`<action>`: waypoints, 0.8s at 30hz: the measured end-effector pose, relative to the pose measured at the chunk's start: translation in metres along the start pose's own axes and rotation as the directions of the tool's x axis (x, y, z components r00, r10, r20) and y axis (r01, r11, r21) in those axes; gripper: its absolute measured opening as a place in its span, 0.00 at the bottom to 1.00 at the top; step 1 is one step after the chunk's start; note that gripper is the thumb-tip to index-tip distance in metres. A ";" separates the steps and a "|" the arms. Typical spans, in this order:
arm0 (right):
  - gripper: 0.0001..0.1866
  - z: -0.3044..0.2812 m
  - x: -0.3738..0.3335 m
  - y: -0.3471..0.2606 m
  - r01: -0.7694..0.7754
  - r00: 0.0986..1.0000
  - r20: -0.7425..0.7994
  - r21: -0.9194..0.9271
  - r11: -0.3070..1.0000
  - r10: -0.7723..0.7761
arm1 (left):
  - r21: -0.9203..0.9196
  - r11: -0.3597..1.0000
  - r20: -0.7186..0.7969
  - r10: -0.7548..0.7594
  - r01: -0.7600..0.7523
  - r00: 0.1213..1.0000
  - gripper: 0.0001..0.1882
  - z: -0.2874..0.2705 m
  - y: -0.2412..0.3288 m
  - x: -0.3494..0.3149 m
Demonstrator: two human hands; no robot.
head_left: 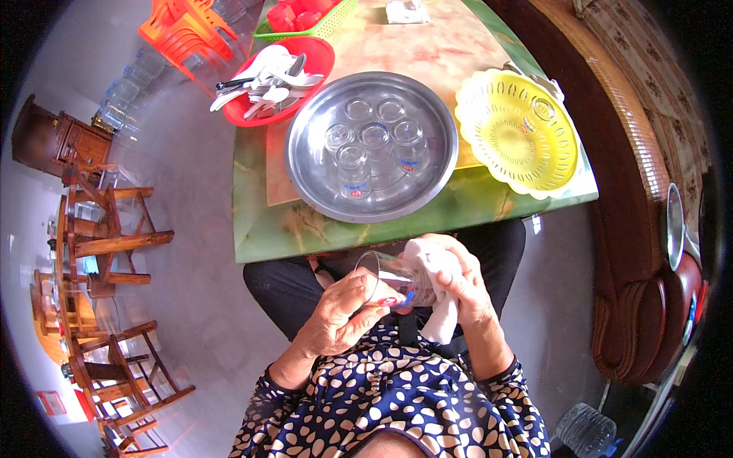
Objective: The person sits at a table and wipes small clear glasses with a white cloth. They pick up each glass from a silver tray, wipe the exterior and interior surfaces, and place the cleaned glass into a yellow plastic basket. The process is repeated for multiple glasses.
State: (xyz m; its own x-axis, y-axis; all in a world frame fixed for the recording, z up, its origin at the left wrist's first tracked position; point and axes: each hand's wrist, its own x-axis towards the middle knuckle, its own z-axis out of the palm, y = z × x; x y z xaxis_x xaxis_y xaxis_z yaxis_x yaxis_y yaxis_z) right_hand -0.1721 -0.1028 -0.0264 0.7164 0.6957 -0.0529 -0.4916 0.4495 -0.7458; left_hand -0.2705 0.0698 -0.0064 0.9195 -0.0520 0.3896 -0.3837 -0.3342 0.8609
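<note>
Patterned top: nearest to us, dark blue with cream spots, above dark trousers and a lap tucked under the table edge.
Left hand: we find the left hand (341,314) curled around the wide mouth end of a drinking glass (392,269), thumb pressed to its side; whether a finger reaches inside we cannot tell.
Right hand: the right hand (470,286) is clamped on a bunched white cloth (432,269), wrapped over the other end of the glass.
Glass in hand: clear, with small red and blue marks, tilted sideways above the lap, just short of the table. We judge it light, stiff, fragile and slippery if damp; the safest hold is around the body, with the thin rim spared any squeeze.
Cloth: we expect it to be soft and yielding, adding some grip.
Table (252,233): green marbled border, paler middle.
Metal tray (311,169): round and shiny, with six clear glasses (353,172) standing close together.
Yellow basket (475,149): right of the tray, scalloped, slotted, one more glass (544,111) within.
Red bowl (327,59): beyond the tray's left side, heaped with spoons (275,72).
Green basket (340,17): farther still, holding red cups (282,18).
Orange stools (179,30): stacked on the floor, far left.
</note>
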 end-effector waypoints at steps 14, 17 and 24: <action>0.20 0.000 0.002 0.001 0.618 0.764 0.465 -0.727 0.300 -0.448 | -0.222 0.903 0.044 -0.367 0.368 0.929 0.10 -0.003 0.013 -0.001; 0.18 0.001 0.007 -0.002 0.555 0.823 0.439 -0.755 0.350 -0.359 | -0.128 0.965 0.019 -0.229 0.230 0.973 0.08 -0.002 0.006 -0.006; 0.13 -0.004 0.021 -0.017 0.383 0.914 0.375 -0.683 0.622 -0.151 | -0.053 0.994 0.117 -0.091 0.097 0.989 0.08 -0.001 0.008 -0.001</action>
State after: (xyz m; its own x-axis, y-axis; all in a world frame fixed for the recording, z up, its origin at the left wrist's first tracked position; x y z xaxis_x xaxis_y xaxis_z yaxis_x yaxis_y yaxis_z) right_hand -0.1466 -0.0980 -0.0181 0.5438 0.7784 0.3137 0.3066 0.1637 -0.9377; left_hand -0.2747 0.0683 0.0010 0.9542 -0.1310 0.2690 -0.2962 -0.2876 0.9108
